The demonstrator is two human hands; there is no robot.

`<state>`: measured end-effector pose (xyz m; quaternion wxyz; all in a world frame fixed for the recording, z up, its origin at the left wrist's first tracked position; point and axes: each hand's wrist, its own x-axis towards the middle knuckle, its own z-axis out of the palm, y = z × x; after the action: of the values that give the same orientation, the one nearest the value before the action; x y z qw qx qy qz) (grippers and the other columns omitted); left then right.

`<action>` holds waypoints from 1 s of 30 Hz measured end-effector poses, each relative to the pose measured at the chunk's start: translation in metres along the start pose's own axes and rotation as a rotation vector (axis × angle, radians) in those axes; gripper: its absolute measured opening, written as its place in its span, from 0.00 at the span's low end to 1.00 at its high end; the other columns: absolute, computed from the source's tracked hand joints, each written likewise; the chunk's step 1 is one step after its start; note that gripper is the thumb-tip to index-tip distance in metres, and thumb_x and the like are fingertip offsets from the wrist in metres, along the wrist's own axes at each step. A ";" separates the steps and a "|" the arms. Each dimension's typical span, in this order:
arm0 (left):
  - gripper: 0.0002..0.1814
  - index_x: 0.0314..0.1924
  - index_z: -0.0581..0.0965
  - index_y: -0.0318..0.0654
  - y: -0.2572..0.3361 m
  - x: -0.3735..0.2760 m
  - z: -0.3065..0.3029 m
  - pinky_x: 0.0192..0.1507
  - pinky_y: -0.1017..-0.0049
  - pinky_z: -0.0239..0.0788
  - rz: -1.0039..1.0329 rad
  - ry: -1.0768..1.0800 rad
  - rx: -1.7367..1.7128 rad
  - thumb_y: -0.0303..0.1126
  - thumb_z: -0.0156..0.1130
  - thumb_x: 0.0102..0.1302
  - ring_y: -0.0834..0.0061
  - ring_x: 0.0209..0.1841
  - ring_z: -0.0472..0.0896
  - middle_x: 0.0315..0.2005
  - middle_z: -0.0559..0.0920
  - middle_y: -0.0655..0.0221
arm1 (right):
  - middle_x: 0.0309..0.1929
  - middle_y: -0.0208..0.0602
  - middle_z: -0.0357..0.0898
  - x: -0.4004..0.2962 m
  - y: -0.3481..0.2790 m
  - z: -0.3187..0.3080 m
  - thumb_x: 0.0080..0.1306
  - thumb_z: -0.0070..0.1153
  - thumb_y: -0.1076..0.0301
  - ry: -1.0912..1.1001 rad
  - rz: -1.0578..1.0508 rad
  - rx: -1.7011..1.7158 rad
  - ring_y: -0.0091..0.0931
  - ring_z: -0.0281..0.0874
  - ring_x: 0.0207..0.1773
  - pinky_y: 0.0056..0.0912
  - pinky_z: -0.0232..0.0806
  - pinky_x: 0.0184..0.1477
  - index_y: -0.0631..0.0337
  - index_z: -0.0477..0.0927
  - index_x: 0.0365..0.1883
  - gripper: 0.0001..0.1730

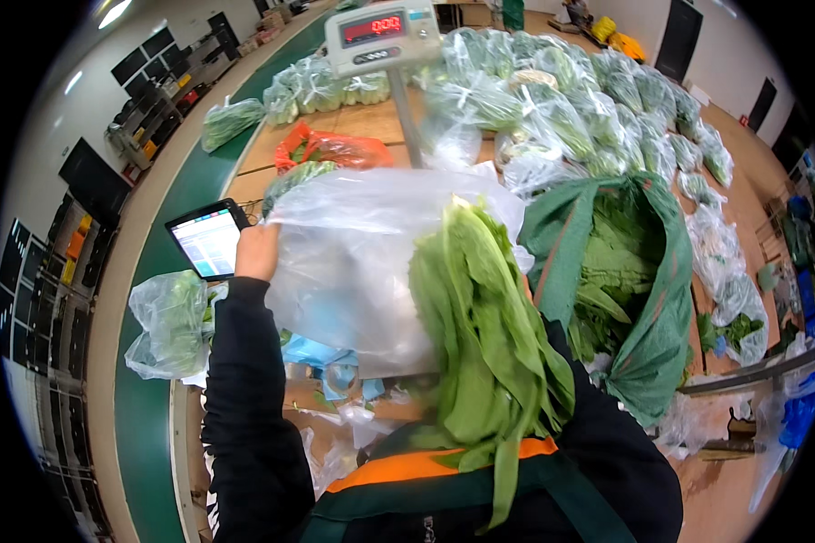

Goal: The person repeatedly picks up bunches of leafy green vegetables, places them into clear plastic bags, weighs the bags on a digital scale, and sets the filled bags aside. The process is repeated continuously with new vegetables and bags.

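My left hand [257, 251] grips the upper left corner of a clear plastic bag [353, 271], which spreads out in front of me. A bunch of long-leaved green lettuce [482, 326] hangs over the bag's right part, its leaf tips reaching down to my apron [394, 472]. My right hand is almost wholly hidden behind the leaves; only a sliver of skin [528, 288] shows at their right edge, so its grip cannot be made out. Just to the right, a green woven sack [665, 326] stands open with leafy greens [618, 265] inside.
A weighing scale's display [384, 37] rises on a post beyond the bag. A tablet [207, 241] is beside my left hand. Bagged vegetables [570, 102] cover the far and right table. A red plastic bag [339, 149], a bagged vegetable [170, 326] and a green conveyor belt [142, 421] are leftward.
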<state>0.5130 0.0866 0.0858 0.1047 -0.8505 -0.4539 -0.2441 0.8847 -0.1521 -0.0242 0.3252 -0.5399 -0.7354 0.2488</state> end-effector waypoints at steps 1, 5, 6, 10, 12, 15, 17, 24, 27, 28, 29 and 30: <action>0.33 0.25 0.81 0.29 0.001 0.009 0.001 0.32 0.53 0.68 -0.070 0.021 -0.122 0.56 0.52 0.72 0.45 0.29 0.80 0.21 0.80 0.44 | 0.66 0.57 0.65 -0.006 -0.004 -0.005 0.52 0.73 0.62 -0.026 -0.013 -0.009 0.45 0.65 0.70 0.46 0.57 0.71 0.67 0.59 0.70 0.51; 0.34 0.23 0.78 0.26 0.143 0.044 -0.031 0.34 0.50 0.64 -0.210 -0.207 -0.527 0.55 0.53 0.72 0.43 0.29 0.78 0.20 0.78 0.43 | 0.65 0.58 0.66 0.012 -0.010 0.015 0.54 0.72 0.63 -0.074 -0.093 -0.047 0.45 0.66 0.68 0.46 0.58 0.70 0.67 0.61 0.69 0.48; 0.31 0.24 0.79 0.27 0.175 0.041 -0.045 0.33 0.50 0.63 -0.115 -0.218 -0.516 0.51 0.54 0.73 0.44 0.28 0.76 0.20 0.77 0.44 | 0.65 0.58 0.67 0.020 -0.011 0.021 0.54 0.72 0.63 -0.080 -0.103 -0.050 0.45 0.66 0.68 0.46 0.58 0.70 0.67 0.61 0.69 0.48; 0.17 0.31 0.79 0.29 0.192 0.001 -0.107 0.29 0.55 0.61 0.209 -0.282 -0.641 0.37 0.57 0.72 0.46 0.26 0.72 0.20 0.73 0.48 | 0.63 0.58 0.68 0.038 0.000 0.018 0.55 0.71 0.64 -0.049 -0.060 -0.089 0.45 0.68 0.67 0.46 0.59 0.69 0.68 0.63 0.67 0.45; 0.17 0.31 0.80 0.31 0.173 -0.024 -0.125 0.27 0.56 0.62 0.139 -0.624 -0.674 0.39 0.60 0.71 0.46 0.24 0.74 0.20 0.75 0.48 | 0.63 0.59 0.69 0.029 0.015 0.005 0.56 0.70 0.64 0.059 0.029 -0.179 0.45 0.68 0.66 0.46 0.60 0.69 0.68 0.64 0.67 0.43; 0.22 0.30 0.78 0.30 0.126 -0.116 -0.107 0.25 0.64 0.60 -0.189 -0.852 -0.600 0.43 0.58 0.73 0.64 0.18 0.68 0.15 0.69 0.57 | 0.61 0.59 0.70 0.045 0.034 0.008 0.57 0.70 0.65 0.216 0.135 -0.339 0.45 0.69 0.66 0.46 0.61 0.68 0.68 0.65 0.66 0.41; 0.18 0.33 0.77 0.33 0.135 -0.149 -0.120 0.28 0.70 0.61 -0.235 -0.884 -0.934 0.41 0.54 0.75 0.75 0.25 0.70 0.21 0.74 0.69 | 0.61 0.59 0.71 0.052 0.057 -0.004 0.58 0.69 0.65 0.350 0.261 -0.450 0.45 0.70 0.65 0.47 0.61 0.68 0.68 0.66 0.65 0.40; 0.21 0.58 0.74 0.37 0.090 -0.173 -0.123 0.51 0.71 0.74 -0.726 -0.080 -1.710 0.45 0.53 0.77 0.72 0.50 0.80 0.46 0.81 0.63 | 0.58 0.60 0.74 0.086 0.095 0.009 0.60 0.68 0.66 0.535 0.459 -0.538 0.45 0.73 0.63 0.47 0.63 0.67 0.69 0.70 0.63 0.35; 0.23 0.65 0.69 0.34 0.064 -0.106 -0.089 0.58 0.70 0.69 -0.334 -0.080 -1.333 0.38 0.56 0.76 0.74 0.54 0.77 0.47 0.81 0.63 | 0.57 0.61 0.75 0.055 0.081 0.003 0.61 0.67 0.67 0.511 0.396 -0.283 0.45 0.74 0.62 0.47 0.63 0.66 0.69 0.71 0.62 0.33; 0.24 0.65 0.69 0.32 0.071 -0.089 -0.084 0.58 0.72 0.68 -0.375 0.016 -0.986 0.36 0.56 0.76 0.75 0.52 0.76 0.47 0.80 0.64 | 0.57 0.61 0.75 0.040 0.055 -0.005 0.62 0.67 0.67 0.501 0.316 -0.102 0.45 0.74 0.62 0.47 0.64 0.66 0.69 0.72 0.62 0.32; 0.24 0.65 0.68 0.30 0.058 -0.077 -0.080 0.58 0.72 0.66 -0.489 0.013 -1.022 0.36 0.57 0.75 0.75 0.52 0.76 0.48 0.80 0.64 | 0.57 0.61 0.75 0.022 0.025 -0.015 0.62 0.66 0.67 0.510 0.215 0.092 0.45 0.74 0.62 0.47 0.64 0.66 0.69 0.72 0.62 0.31; 0.24 0.65 0.68 0.29 0.057 -0.061 -0.074 0.59 0.73 0.65 -0.596 0.001 -1.064 0.35 0.57 0.75 0.74 0.52 0.75 0.49 0.79 0.64 | 0.56 0.61 0.76 -0.001 -0.002 -0.028 0.62 0.66 0.68 0.552 0.154 0.220 0.45 0.75 0.61 0.47 0.64 0.66 0.69 0.73 0.61 0.31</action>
<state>0.5072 -0.0195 0.1208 -0.4072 -0.6224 -0.4881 -0.4567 0.9051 -0.1528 -0.0044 0.5494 -0.6029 -0.5448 0.1946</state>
